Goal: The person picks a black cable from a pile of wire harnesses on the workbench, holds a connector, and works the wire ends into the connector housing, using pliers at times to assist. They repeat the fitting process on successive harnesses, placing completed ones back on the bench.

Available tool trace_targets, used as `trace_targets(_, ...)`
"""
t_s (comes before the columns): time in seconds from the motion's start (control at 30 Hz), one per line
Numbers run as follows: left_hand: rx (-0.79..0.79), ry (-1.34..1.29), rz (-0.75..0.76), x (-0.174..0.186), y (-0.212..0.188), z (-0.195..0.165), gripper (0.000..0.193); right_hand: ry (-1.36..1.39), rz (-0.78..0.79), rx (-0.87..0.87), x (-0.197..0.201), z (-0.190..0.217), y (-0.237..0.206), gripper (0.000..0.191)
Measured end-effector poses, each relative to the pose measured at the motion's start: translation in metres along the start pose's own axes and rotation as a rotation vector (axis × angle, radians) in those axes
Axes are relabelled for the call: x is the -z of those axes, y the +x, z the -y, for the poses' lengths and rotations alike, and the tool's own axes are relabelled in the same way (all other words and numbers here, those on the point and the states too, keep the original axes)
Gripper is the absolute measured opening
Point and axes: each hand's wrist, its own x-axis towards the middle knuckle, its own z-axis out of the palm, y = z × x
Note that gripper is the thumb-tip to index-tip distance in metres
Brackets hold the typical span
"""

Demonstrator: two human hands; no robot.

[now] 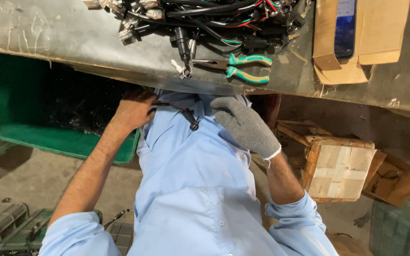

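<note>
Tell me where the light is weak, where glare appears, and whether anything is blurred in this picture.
Head view: light is weak under the table edge, where the green bin sinks into shadow; mild glare on the metal tabletop and phone screen; the bare left hand, gloved right hand and pliers look sharp; straight edges bow slightly.

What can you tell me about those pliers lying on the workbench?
The pliers lie flat near the front edge of the dark, scratched workbench, untouched by either hand. They have slim, pointed metal jaws aimed toward the left of the picture and two handles sleeved in green with pale yellow strips, spread slightly apart. The jaws look nearly closed. Just behind them sits a tangle of black wire harnesses, and a small black connector rests close to the jaw tips.
</note>
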Motion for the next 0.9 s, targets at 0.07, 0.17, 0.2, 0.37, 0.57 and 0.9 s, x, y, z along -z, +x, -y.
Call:
trace_targets(0.07, -0.070, 0.036, -0.038, 0.001, 0.001, 0.000, 0.026, 0.001, 0.006, 0.002, 0.001, 0.011, -0.001, 0.035)
trace_targets(0.17, -0.019, 0.077, -0.079, 0.007, -0.002, -0.011, 0.021, 0.016, -0.021, -0.009, 0.006, 0.030, -0.008, 0.035)
trace_targets(0.2, 0.000, 0.006, -0.033, 0.012, -0.004, -0.021, 0.021, 0.043, -0.049, -0.015, 0.007, 0.037, -0.011, 0.036)
trace_targets(0.37, -0.335, -0.106, -0.156, 0.053, -0.021, -0.088, 0.020, -0.360, -0.188, 0.468, -0.003, 0.057, -0.015, 0.040)
trace_targets(0.57, -0.224, 0.041, -0.351, 0.121, -0.026, -0.088, 0.027, -0.187, -0.165, 0.285, 0.015, 0.046, -0.021, 0.019)
trace_targets(0.9, -0.067, -1.264, -0.587, 0.060, -0.034, -0.069, 0.031, -0.066, 0.001, 0.222, 0.009, 0.039, -0.028, 0.025)
